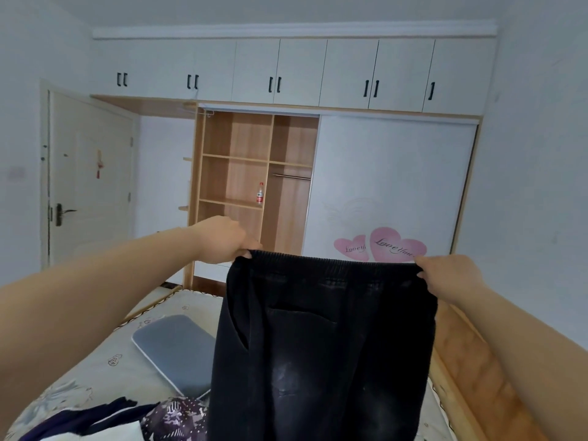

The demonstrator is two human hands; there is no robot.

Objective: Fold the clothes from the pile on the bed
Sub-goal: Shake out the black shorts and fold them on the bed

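Observation:
A pair of black jeans [321, 342] with an elastic waistband hangs in the air over the bed [105, 361], stretched wide between both hands. My left hand [226, 238] pinches the left end of the waistband. My right hand [445, 273] grips the right end. The legs drop out of view at the bottom. At the lower left lies the pile of clothes [121, 420]: dark navy cloth, a purple patterned piece and something white.
A grey flat board [176, 350] lies on the bed behind the jeans. The wooden bed frame [474, 361] runs along the right. Beyond stands a wardrobe [254, 173] with open shelves holding a bottle [260, 194], and a closed door [89, 183] at left.

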